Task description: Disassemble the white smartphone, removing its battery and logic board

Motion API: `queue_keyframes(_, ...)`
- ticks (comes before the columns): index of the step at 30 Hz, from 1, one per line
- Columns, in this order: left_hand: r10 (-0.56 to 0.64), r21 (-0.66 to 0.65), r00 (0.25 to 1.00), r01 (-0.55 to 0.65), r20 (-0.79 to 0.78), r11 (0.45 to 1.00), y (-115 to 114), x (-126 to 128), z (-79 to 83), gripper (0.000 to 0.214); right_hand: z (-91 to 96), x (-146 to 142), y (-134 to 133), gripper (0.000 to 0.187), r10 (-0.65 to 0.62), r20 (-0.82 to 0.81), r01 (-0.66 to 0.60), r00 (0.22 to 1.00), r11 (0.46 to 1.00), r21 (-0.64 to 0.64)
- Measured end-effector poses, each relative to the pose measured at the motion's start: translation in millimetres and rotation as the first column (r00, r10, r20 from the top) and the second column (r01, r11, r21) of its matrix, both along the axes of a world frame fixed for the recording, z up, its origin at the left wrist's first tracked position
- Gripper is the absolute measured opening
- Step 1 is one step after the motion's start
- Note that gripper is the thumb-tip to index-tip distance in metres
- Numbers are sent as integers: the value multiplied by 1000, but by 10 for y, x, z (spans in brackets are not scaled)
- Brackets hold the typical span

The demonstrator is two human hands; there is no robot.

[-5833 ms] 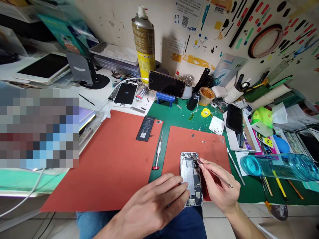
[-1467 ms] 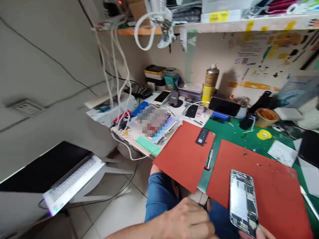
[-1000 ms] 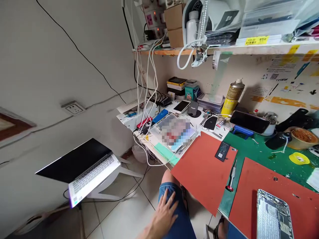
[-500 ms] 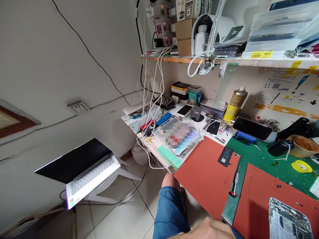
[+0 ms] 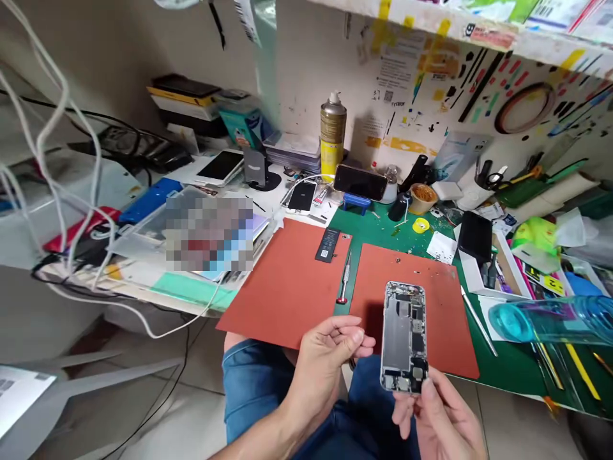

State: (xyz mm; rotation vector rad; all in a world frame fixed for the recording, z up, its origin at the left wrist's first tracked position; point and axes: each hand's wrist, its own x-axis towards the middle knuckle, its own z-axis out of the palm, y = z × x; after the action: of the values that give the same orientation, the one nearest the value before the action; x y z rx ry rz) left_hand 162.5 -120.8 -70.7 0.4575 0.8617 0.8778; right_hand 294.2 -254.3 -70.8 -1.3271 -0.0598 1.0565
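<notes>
An opened phone body (image 5: 405,345), its inner parts bare, stands tilted over the front of the right red mat (image 5: 438,319). My right hand (image 5: 443,409) grips its lower right corner between thumb and fingers. Just left of the phone, apart from it, my left hand (image 5: 325,361) is closed with thumb against the fingers; anything between them is hidden. On the left red mat (image 5: 282,281) lies a black phone battery (image 5: 327,245). A screwdriver (image 5: 345,279) with a red end rests in the green gap between the mats.
A yellow spray can (image 5: 332,131) and a propped phone (image 5: 360,183) stand at the back. To the right are a white box (image 5: 498,268), a blue transparent bottle (image 5: 517,319) and several thin tools. A clear case (image 5: 143,233) and white cables (image 5: 71,211) occupy the left.
The view has swung right, and the laptop has mostly left it. The phone body is now in my right hand, raised above the mat's front. Both hands now show clearly.
</notes>
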Motion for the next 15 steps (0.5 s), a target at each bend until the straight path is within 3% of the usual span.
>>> queue_keyframes(5, 50, -111, 998, -52, -26, 992, -21, -2, 74, 51, -95, 229, -83, 48, 43, -11, -43, 999, 999, -13)
queue_keyframes(11, 80, -136, 996, -83, -30, 987, 17, -7, 66, 52, -98, 130, -116, 46, -5, 0, 5, 1000, 1000, -28)
queue_keyframes(15, 80, -144, 997, -82, -24, 986, 24, 5, 115, 50, -194, 174, -108, 48, 111, 21, -111, 994, 994, -9)
